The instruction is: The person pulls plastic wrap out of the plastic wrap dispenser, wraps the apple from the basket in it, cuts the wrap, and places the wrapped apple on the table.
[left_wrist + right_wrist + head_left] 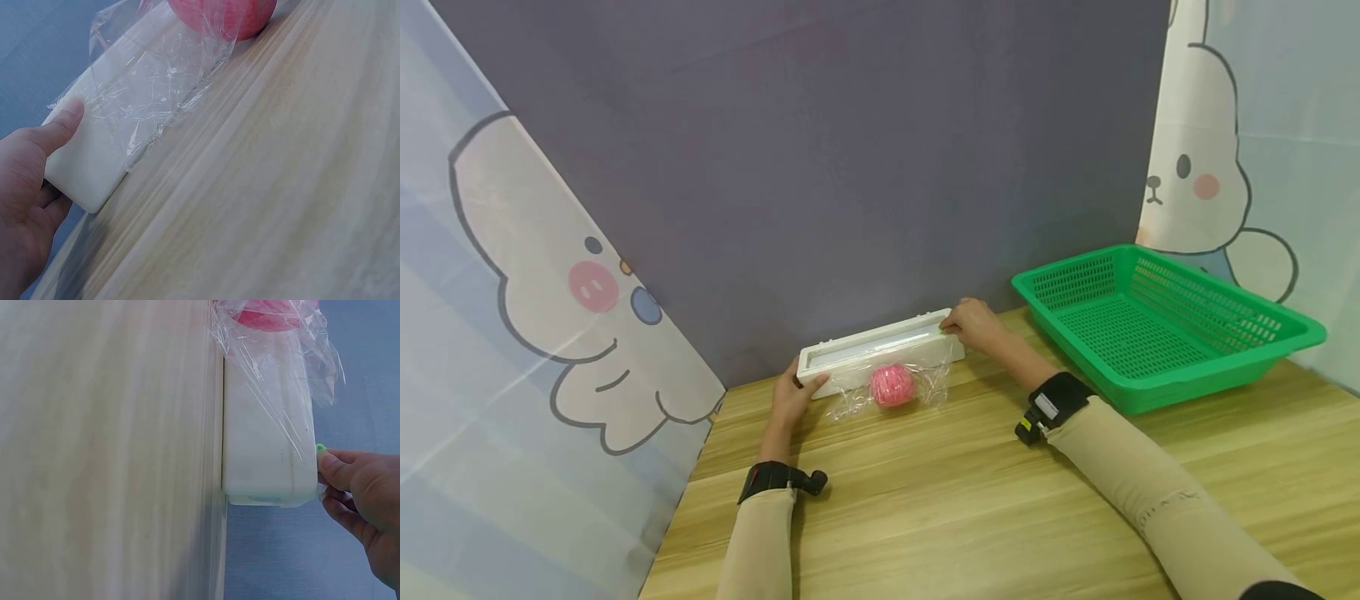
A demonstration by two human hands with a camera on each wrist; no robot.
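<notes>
A long white plastic wrap dispenser point(880, 346) stands on the table against the dark backdrop. Clear plastic wrap point(140, 94) hangs from its front and lies over a round, streaky pink object point(892, 386), whose kind I cannot tell. At the dispenser's left end, my left hand point(790, 398) grips it, thumb on the front face and fingers behind. My right hand point(976, 325) is at the top right end, where its thumb and fingers pinch a small green tab point(320, 447), probably the cutter slider. Part of the pink object is cut off in both wrist views.
To the right sits a green perforated plastic basket point(1180, 379), close to my right forearm. Wood-patterned table surface point(925, 517) spreads in front. A dark backdrop point(880, 167) rises right behind the dispenser, and cartoon-printed curtains point(497, 375) flank both sides.
</notes>
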